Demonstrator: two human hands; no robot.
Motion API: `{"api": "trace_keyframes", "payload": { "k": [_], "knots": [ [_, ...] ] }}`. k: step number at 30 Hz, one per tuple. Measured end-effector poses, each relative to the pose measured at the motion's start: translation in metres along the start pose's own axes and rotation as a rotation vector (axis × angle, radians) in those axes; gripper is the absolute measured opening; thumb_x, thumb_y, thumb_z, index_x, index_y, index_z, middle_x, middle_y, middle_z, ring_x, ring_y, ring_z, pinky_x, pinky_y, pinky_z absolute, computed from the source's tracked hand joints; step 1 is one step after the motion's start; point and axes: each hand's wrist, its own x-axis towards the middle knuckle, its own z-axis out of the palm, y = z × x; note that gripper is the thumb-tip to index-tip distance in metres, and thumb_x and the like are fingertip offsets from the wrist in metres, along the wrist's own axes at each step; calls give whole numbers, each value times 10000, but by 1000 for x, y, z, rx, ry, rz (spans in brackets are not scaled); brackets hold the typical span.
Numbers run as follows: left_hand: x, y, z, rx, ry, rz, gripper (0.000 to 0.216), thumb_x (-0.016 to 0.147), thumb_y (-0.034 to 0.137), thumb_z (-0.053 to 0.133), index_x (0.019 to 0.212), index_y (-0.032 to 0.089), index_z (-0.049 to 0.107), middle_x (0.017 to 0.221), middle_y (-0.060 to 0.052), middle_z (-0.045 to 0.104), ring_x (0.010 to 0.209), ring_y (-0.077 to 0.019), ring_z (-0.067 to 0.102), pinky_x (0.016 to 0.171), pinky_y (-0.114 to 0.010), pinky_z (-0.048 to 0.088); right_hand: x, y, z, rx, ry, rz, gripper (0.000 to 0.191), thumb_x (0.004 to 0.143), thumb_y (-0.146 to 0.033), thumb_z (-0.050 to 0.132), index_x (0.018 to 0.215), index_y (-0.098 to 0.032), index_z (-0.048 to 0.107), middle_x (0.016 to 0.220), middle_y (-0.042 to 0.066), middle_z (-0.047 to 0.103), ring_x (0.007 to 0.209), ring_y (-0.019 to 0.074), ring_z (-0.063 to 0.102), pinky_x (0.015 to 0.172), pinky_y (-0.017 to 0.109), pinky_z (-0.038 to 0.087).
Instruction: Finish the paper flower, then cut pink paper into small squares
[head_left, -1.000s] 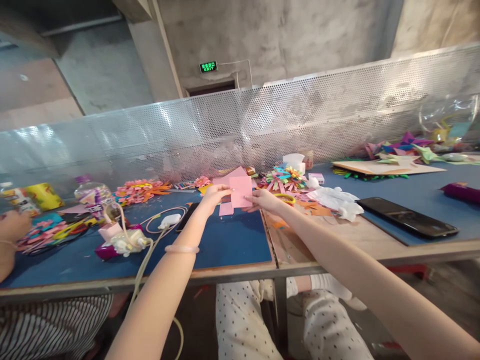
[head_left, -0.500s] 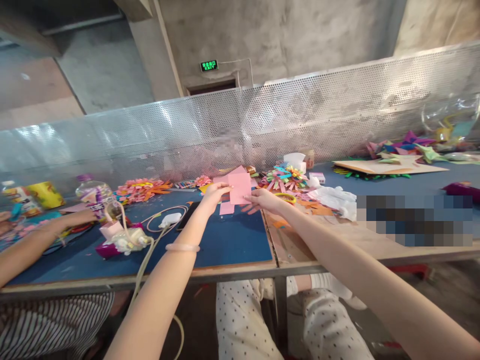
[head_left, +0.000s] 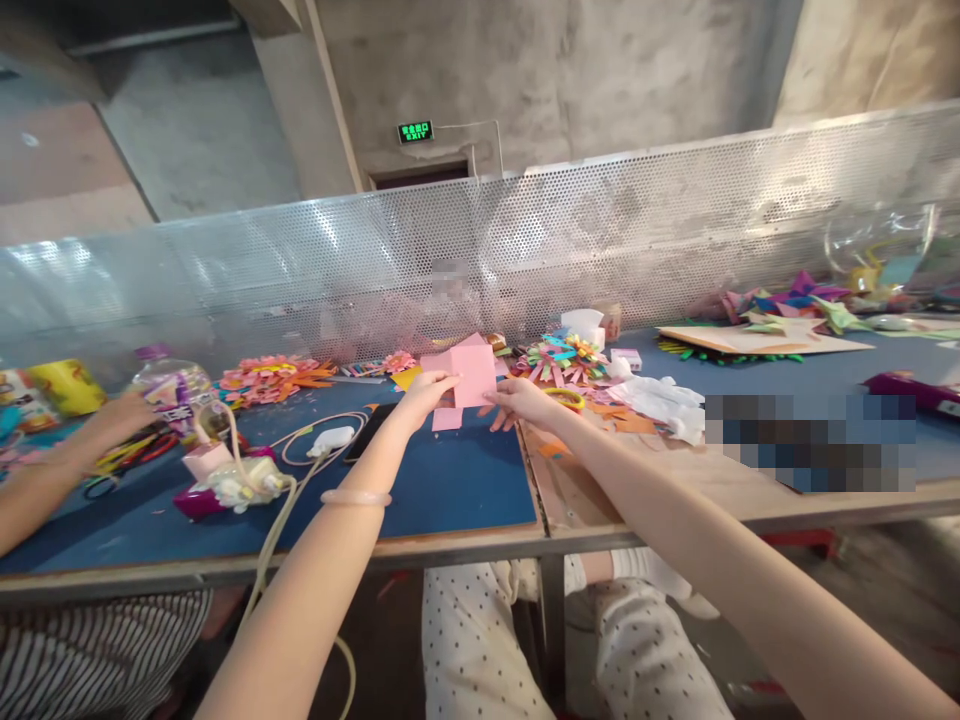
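Observation:
A pink sheet of paper (head_left: 474,376) is held up over the table between my two hands. My left hand (head_left: 432,393) pinches its left edge. At its lower right edge, the fingers of my right hand (head_left: 520,402) are closed on the paper. Just below it, a small pink paper piece (head_left: 448,419) lies on the blue tabletop. More pink paper shows behind the held sheet, partly hidden by it. To the right of my right hand sits a yellow roll of tape (head_left: 567,398).
A power strip with plugs (head_left: 238,482) and cables lies left of my arm, near a dark phone (head_left: 371,434). Paper flowers (head_left: 274,380), white tissue (head_left: 664,400) and orange scraps (head_left: 630,418) surround the work spot. A co-worker's arm (head_left: 75,460) reaches in from the left by a bottle (head_left: 171,385).
The view has shifted slightly to the right. My hands keep hold of the pink paper in nearly the same pose. The co-worker's hand at the left has moved up toward the bottle.

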Motion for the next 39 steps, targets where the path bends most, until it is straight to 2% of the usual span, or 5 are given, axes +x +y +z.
{"api": "trace_keyframes", "payload": {
  "k": [11,17,23,35,39],
  "knots": [
    [0,0,1,198,147,144,267,641,409,646,609,151,582,594,1,528,599,-134,511,544,-233,422,12,6,1,-795,535,-468,331,756,-155,482,1078,-131,551,954,100,614,820,194,585,770,334,461],
    [-1,2,1,221,222,148,305,639,440,659,608,146,583,612,-22,562,606,-153,532,564,-261,433,8,-1,8,-741,724,-549,441,734,-85,383,1166,-97,472,1083,158,552,980,229,534,836,366,434],
    [0,2,4,216,243,192,298,649,427,659,609,138,595,596,-21,559,593,-149,523,556,-258,427,9,0,20,-742,512,-562,345,795,-204,470,1123,-107,516,1043,145,577,935,211,562,842,357,446],
    [-5,3,17,212,29,186,287,634,416,672,589,163,544,574,7,530,568,-129,506,555,-242,413,18,15,24,-292,327,-270,806,647,-310,673,1328,-120,286,1069,123,583,817,165,604,711,289,490],
    [-5,3,14,269,130,193,239,642,377,661,614,165,555,591,11,548,596,-137,517,567,-238,406,19,13,12,-106,408,-194,543,665,-180,532,1199,-124,452,897,61,637,661,128,603,604,245,493]
  ]
}}
